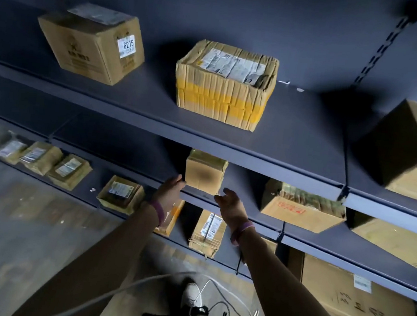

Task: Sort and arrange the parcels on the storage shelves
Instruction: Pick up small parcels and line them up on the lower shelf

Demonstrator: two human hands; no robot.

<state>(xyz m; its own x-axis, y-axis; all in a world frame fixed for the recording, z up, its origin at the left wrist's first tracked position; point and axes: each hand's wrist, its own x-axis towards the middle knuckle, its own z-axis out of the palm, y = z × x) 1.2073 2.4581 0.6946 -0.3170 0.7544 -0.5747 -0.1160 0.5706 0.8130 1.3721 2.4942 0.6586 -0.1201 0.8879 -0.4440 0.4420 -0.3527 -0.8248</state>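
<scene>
- Parcels are mostly shelved already, as we judge it; the small parcel point(204, 174) between our hands looks like the one being dealt with now. It stands upright near the front of the middle shelf point(247, 185).
- Our left hand point(172, 188) is spread, with straight fingers lying flat against the parcel's left face. It touches the parcel and grips nothing.
- Our right hand point(231, 204) is empty, its fingers loosely curled, just beside the parcel's lower right corner. We cannot tell whether it touches the cardboard.
- We take this as squaring the parcel up or getting ready to lift it, with neither hand closed round it.
- Right of the right hand, on the same shelf, sits an open-topped box point(302, 209).
- Below both wrists, two narrow parcels point(207, 231) stand on the next shelf down.
- Left of and below the left hand lies a flat parcel point(121, 195), and further left a row of small packets point(42, 158).
- Above the hands, the upper shelf point(295, 131) carries a yellow-taped parcel point(222, 92). A numbered box point(90, 45) stands well apart to its left, and a large box point(409, 148) is far right.
- What seems left to do: the gaps are uneven and the boxes sit at different angles, so we judge that spacing and grouping are unfinished.
</scene>
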